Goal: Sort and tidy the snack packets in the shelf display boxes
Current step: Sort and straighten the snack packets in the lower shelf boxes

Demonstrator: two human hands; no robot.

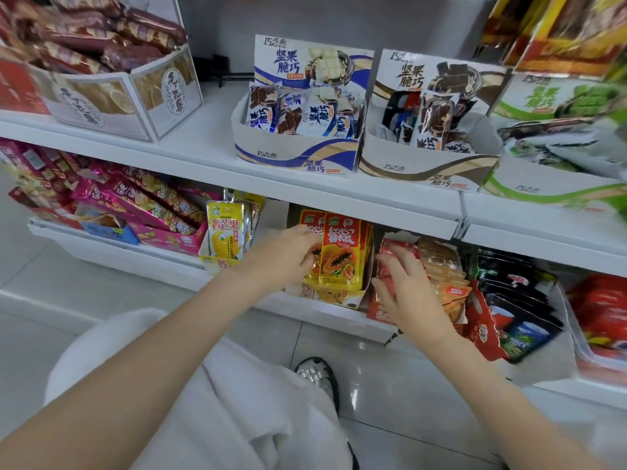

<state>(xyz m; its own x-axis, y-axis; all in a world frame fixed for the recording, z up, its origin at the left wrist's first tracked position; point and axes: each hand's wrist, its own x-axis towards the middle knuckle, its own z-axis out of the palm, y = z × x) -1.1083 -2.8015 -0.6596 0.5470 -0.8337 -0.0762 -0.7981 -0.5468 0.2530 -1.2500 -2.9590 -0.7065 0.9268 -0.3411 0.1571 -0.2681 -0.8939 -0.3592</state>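
Both hands' fingertips hidden, left hand [288,252] behind papaya packets [342,256], right hand [403,283] among red packets [390,252]

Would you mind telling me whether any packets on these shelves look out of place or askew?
Yes. In the blue-and-white cardboard display box on the upper shelf, brown chocolate-picture packets sit mixed among the blue-and-white packets. In the neighbouring brown-and-white cardboard box, packets lean at different angles. On the lower shelf, the dark packets lie slumped, fanned sideways.

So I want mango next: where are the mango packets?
Head view, lower shelf: the mango packets stand left of the left hand, beside the papaya packets.
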